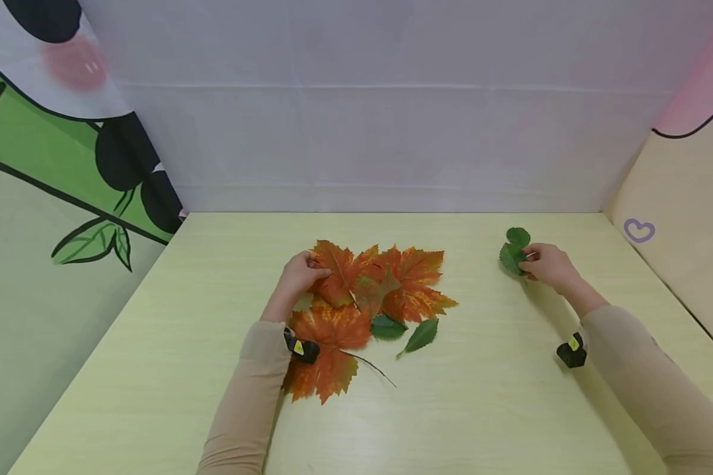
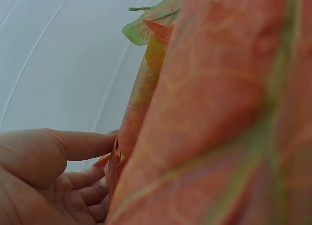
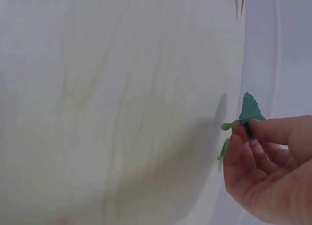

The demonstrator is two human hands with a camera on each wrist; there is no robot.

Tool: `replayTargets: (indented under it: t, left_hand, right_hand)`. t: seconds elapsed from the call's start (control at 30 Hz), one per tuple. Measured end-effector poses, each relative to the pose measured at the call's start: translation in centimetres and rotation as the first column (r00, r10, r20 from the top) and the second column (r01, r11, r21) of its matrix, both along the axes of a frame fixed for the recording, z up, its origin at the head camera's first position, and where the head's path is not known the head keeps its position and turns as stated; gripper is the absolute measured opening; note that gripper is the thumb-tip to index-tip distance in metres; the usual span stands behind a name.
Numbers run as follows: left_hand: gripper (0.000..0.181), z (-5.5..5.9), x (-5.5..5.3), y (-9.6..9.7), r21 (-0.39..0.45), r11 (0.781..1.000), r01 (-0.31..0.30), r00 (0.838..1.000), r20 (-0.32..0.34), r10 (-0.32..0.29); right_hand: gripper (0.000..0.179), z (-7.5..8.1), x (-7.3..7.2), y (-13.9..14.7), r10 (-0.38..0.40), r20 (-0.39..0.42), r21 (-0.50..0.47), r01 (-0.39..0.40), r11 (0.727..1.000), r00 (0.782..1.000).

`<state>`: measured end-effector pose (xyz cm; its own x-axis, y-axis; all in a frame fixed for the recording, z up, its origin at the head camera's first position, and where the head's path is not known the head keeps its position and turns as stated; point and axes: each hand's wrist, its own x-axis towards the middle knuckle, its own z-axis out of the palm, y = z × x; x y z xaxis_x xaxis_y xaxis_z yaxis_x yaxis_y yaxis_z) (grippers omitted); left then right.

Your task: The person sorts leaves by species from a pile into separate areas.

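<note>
1. As the left hand [image 1: 302,272] pinches between thumb and fingers the edge of the far-left orange leaf [image 1: 335,276], its forearm reaches past the left side of the near orange leaf [image 1: 343,333].
2. Orange group, left of centre on the table [image 1: 463,409]: the right orange leaf [image 1: 420,280] lies just right of the pinched one; the near orange leaf's thin stem [image 1: 373,367] points right and nearer.
3. Mottled red-green leaf [image 1: 367,297], resting over the middle of the group, between the two far orange leaves.
4. Green leaves at the group's near right side: the toothed leaf [image 1: 387,328] adjoins the orange ones, and the pointed leaf [image 1: 423,334] lies to its right.
5. Right hand [image 1: 549,265], at the far right of the table and well apart from the group, pinching a small green leaf [image 3: 251,109] between thumb and fingers. Just beside it is a second small leaf [image 3: 224,149]; whether the hand touches this one cannot be told.
6. Beige sleeves [image 1: 636,369] cover both forearms, and a pale back wall [image 1: 392,145] rises beyond the table's far edge.
</note>
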<state>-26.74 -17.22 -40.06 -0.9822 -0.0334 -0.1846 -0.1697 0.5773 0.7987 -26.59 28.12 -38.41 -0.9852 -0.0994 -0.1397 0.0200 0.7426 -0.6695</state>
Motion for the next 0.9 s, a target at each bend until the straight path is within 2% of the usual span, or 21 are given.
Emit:
replayTargets:
  t: [0.17, 0.5, 0.7, 0.9]
  left_hand:
    - [0.036, 0.1, 0.2, 0.0, -0.005, 1.0, -0.001, 1.0, -0.002, 0.001]
    - [0.036, 0.2, 0.0, 0.0, -0.011, 1.0, -0.003, 1.0, -0.001, 0.003]
    - [0.036, -0.1, -0.3, 0.0, -0.017, 1.0, -0.001, 1.0, -0.009, 0.001]
    - [0.035, -0.4, -0.3, -0.1, -0.034, 0.999, -0.004, 1.0, -0.008, 0.003]
  right_hand:
    - [0.047, -0.1, -1.0, 1.1, -0.051, -0.007, -0.016, 0.051, 0.999, 0.999]
    - [0.048, -0.2, -2.5, 3.5, -0.16, 0.034, -0.02, 0.161, 0.987, 0.987]
    - [0.046, -0.2, -3.1, 4.5, -0.264, 0.032, 0.001, 0.264, 0.965, 0.964]
    - [0.044, -0.9, -3.5, 5.3, -0.342, 0.027, 0.035, 0.341, 0.939, 0.939]
